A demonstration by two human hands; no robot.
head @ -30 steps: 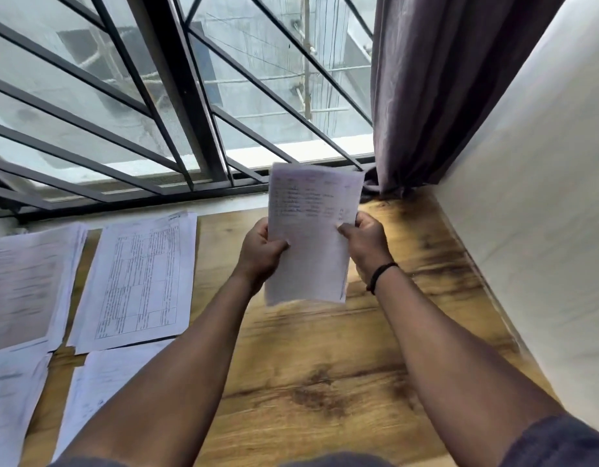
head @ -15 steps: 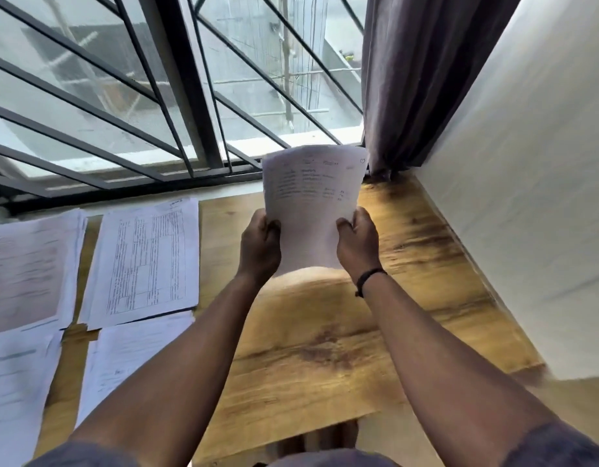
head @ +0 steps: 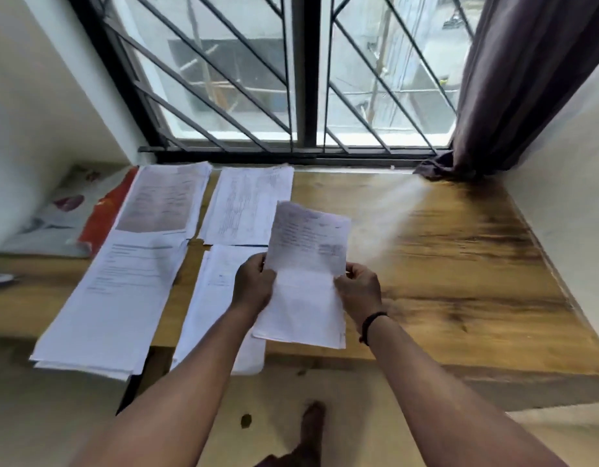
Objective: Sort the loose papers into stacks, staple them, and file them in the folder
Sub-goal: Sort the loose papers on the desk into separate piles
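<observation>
- White paper is what both hands carry: the left hand (head: 254,284) pinches the left edge of a thin bundle of sheets (head: 305,274) and the right hand (head: 358,288) pinches the right edge, so the bundle hangs in the air above the near edge of the wooden table (head: 459,264), just right of the stacks.
- Four stacks lie on the table: a far-left stack (head: 163,200), a far-middle stack (head: 247,203), a near-left stack (head: 113,298) and a near-middle stack (head: 217,298).
- The two near stacks overhang the table's front edge. A brush from a forearm or a careless drop on top could, I judge, tip them to the floor.
- The held bundle is gripped only at its sides and sags below the fingers; loosening one hand could let inner sheets slide out or fan apart.
- The print is blurred here, so which stack the bundle matches cannot be told. Laying it on the wrong one would spoil the sort before stapling.
- A red folder (head: 102,214) lies partly under the far-left stack; pulling it out later could drag those sheets askew.
- No stapler can be made out.
</observation>
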